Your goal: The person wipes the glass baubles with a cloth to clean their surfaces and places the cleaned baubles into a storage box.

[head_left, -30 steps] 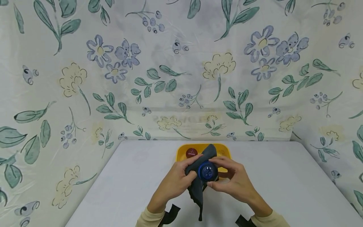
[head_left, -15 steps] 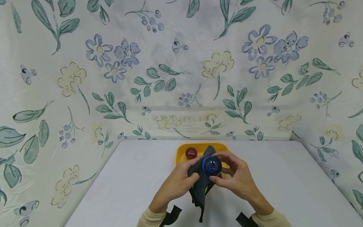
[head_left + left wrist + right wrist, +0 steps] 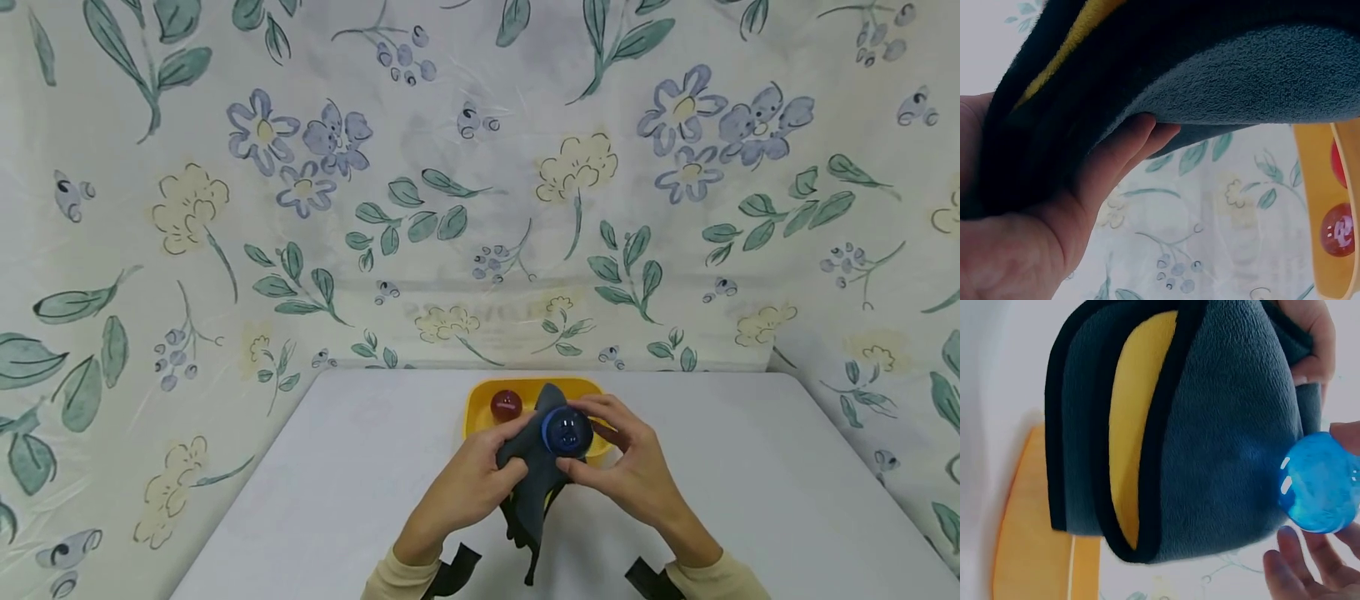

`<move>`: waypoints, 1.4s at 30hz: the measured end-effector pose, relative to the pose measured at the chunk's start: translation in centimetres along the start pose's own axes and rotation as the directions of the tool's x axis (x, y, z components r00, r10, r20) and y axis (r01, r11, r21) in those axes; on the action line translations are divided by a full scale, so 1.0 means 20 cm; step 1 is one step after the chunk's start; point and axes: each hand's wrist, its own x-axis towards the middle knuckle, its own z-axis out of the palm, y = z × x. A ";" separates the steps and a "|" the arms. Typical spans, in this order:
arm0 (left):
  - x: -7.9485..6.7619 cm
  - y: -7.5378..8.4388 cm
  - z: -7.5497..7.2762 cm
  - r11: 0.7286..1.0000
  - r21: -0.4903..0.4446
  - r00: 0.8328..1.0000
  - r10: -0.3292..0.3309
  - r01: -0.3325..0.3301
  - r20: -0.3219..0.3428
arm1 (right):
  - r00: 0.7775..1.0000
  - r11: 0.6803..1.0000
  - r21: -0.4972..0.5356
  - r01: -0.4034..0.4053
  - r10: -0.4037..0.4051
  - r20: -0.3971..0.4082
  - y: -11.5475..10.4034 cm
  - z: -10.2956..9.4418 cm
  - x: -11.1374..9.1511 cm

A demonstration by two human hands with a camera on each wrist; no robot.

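My left hand (image 3: 474, 477) grips a grey microfibre cloth (image 3: 534, 467) with black edging. A yellow side (image 3: 1140, 425) of the cloth shows in the right wrist view. The cloth is folded, and its lower end hangs down in a point. With thumb and fingertips my right hand (image 3: 628, 467) holds a clear blue ball (image 3: 567, 432) against the grey face of the cloth. In the right wrist view the blue ball (image 3: 1321, 482) looks glossy and see-through, right at the cloth's edge.
Behind the hands, a yellow tray (image 3: 480, 390) sits on the white table (image 3: 360, 450) with a dark red ball (image 3: 506, 406) at its left. A floral-patterned sheet (image 3: 480, 250) stands around the table's back and sides.
The blue ball has shifted right and slightly up with my right hand, turning against the cloth. My left hand has moved slightly right and keeps its grip on the cloth.
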 end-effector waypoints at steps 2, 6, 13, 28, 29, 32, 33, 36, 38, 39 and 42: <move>0.00 0.01 0.00 1.000 0.015 1.000 -0.007 0.007 -0.013 | 1.000 0.998 -0.055 -0.005 0.005 -0.008 0.00 -0.01 0.00; -0.01 0.02 -0.01 1.000 0.016 1.000 -0.012 0.013 -0.024 | 1.000 0.996 -0.081 -0.020 0.020 -0.003 0.01 -0.02 0.01; -0.02 0.05 -0.01 1.000 0.020 0.999 -0.006 0.007 -0.039 | 0.998 0.997 -0.054 -0.059 0.061 0.029 0.02 -0.02 0.02; -0.03 0.06 0.01 0.999 -0.001 0.994 0.045 -0.045 -0.099 | 0.993 0.991 -0.104 -0.082 0.090 0.074 0.05 0.02 0.01; -0.03 0.06 0.01 0.999 -0.005 0.994 0.046 -0.047 -0.099 | 0.992 0.992 -0.087 -0.087 0.094 0.082 0.05 0.03 0.01; -0.03 0.06 0.01 0.999 -0.009 0.994 0.048 -0.049 -0.101 | 0.989 0.993 -0.046 -0.108 0.112 0.100 0.05 0.04 0.00; -0.02 0.06 0.01 0.999 -0.005 0.993 0.053 -0.054 -0.103 | 0.987 0.992 -0.039 -0.116 0.120 0.103 0.05 0.04 0.00; -0.02 0.06 0.01 0.997 0.020 0.992 0.071 -0.069 -0.106 | 0.983 0.991 -0.028 -0.130 0.133 0.124 0.04 0.05 -0.01; -0.02 0.05 0.01 0.996 0.037 0.991 0.084 -0.081 -0.105 | 0.982 0.991 -0.030 -0.128 0.130 0.139 0.02 0.05 -0.01; -0.02 0.05 0.01 0.996 0.043 0.991 0.087 -0.083 -0.102 | 0.981 0.992 -0.033 -0.121 0.124 0.147 0.02 0.05 -0.01; -0.02 0.05 0.00 0.996 0.049 0.993 0.084 -0.080 -0.086 | 0.981 0.996 -0.042 -0.082 0.088 0.171 0.01 0.05 -0.02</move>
